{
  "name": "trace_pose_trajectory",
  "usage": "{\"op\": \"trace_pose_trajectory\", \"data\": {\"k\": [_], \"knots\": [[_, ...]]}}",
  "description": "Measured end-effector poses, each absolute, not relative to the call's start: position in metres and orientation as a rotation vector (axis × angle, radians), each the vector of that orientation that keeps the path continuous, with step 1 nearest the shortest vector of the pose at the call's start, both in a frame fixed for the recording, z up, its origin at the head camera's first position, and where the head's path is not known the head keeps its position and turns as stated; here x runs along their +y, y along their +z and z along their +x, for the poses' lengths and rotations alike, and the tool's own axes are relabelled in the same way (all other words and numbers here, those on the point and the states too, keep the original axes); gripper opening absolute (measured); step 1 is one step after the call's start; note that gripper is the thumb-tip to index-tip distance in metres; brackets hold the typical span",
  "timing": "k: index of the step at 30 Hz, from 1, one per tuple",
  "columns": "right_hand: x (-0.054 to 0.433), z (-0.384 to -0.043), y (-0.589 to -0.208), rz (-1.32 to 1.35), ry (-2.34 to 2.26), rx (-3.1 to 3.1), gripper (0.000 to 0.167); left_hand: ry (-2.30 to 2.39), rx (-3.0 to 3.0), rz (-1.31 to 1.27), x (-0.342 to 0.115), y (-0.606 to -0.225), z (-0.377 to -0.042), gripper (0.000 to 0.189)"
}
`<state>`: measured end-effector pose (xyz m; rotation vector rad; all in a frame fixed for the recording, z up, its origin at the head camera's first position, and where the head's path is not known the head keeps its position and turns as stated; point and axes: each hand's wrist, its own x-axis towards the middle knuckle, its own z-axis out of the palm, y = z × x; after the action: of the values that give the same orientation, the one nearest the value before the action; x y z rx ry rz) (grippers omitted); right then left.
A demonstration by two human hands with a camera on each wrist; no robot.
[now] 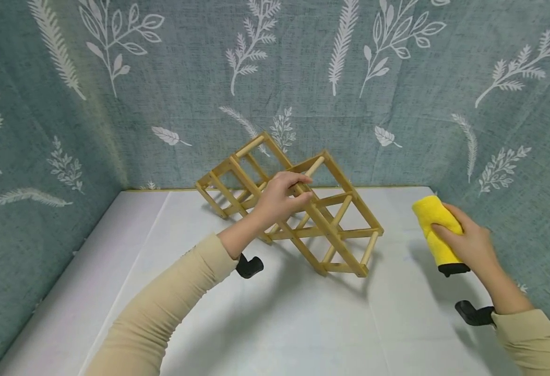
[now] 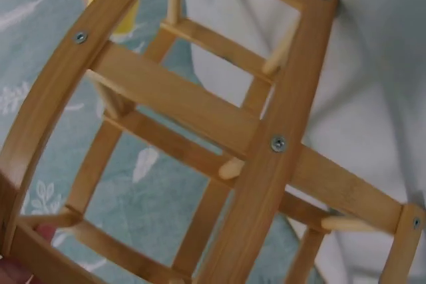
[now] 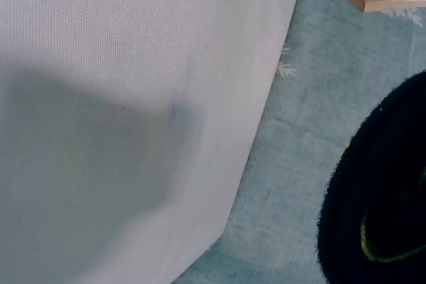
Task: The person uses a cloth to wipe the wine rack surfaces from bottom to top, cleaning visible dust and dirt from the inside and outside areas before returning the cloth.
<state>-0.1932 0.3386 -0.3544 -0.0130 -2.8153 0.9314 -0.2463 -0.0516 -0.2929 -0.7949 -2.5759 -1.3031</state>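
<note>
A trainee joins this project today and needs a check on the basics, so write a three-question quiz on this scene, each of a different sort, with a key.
1. True or false: the left hand grips the wooden rack.
2. What does the right hand hold?
A) a rail of the wooden rack
B) nothing
C) a rolled yellow cloth
3. Fill in the colour: in the head view, the lower end of the rolled yellow cloth is edged in ____.

Key: 1. True. 2. C. 3. Black.
</note>
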Motion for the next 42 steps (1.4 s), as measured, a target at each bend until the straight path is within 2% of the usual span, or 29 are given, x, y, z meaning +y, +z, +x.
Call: {"op": "trace_pose_trajectory", "data": {"k": [3,8,21,30,42], "knots": [[0.338,-0.194,-0.355,-0.007,0.933,-2.818,0.065,-1.217,-2.592,-0.866,-0.058,-0.291,-0.246,0.030],[0.336,-0.195,-0.356,0.002,0.923,-2.830,0.065,-1.265,-2.624,-0.970,-0.076,-0.289,-0.243,0.031],[0.329,-0.197,-0.357,0.000,0.959,-2.852,0.067,-1.274,-2.664,-1.191,-0.124,-0.286,-0.240,0.050],[0.325,-0.199,-0.357,0.020,0.949,-2.872,0.067,-1.278,-2.910,-1.200,-0.142,-0.270,-0.238,0.059],[0.320,-0.200,-0.360,0.086,0.948,-2.888,0.065,-1.378,-2.956,-1.237,-0.142,-0.266,-0.243,0.057]]}}
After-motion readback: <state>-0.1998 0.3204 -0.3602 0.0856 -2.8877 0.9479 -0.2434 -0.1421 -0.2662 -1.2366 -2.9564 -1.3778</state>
